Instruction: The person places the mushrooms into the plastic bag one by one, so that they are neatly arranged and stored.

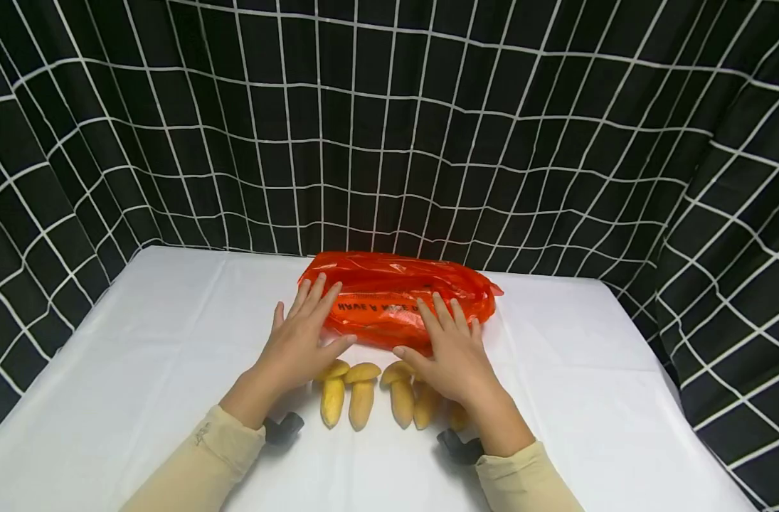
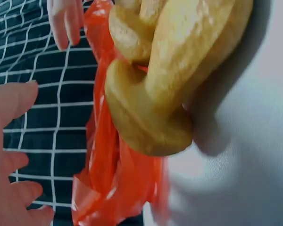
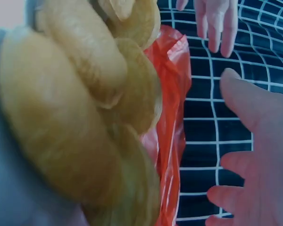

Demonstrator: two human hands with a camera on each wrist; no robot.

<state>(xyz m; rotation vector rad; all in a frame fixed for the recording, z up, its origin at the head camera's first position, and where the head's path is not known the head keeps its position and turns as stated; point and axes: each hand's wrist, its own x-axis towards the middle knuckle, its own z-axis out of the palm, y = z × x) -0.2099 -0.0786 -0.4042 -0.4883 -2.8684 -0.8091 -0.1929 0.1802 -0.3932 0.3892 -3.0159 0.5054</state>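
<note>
Black cloth point(image 1: 402, 121) crossed by a white grid stands behind and on both sides of a table point(image 1: 171, 341) covered in white. Near the table's far edge lies a red bag point(image 1: 389, 320), rumpled and shiny, with dark lettering on its near side. Over its left part is the left hand point(image 1: 299, 345), fingers straight and spread, thumb out to the side; over its right part is the right hand point(image 1: 452, 359), its fingers likewise extended and parted. Neither hand grips anything; whether the fingertips touch the bag I cannot tell.

Just this side of the bag, yellow-brown mushrooms point(image 1: 361, 402) lie in a row, caps toward it and stems toward the person. Two lie on the left, close together; at least three more are on the right, partly hidden by the right hand and wrist. Beige sleeves point(image 1: 203, 459) cover both forearms.
</note>
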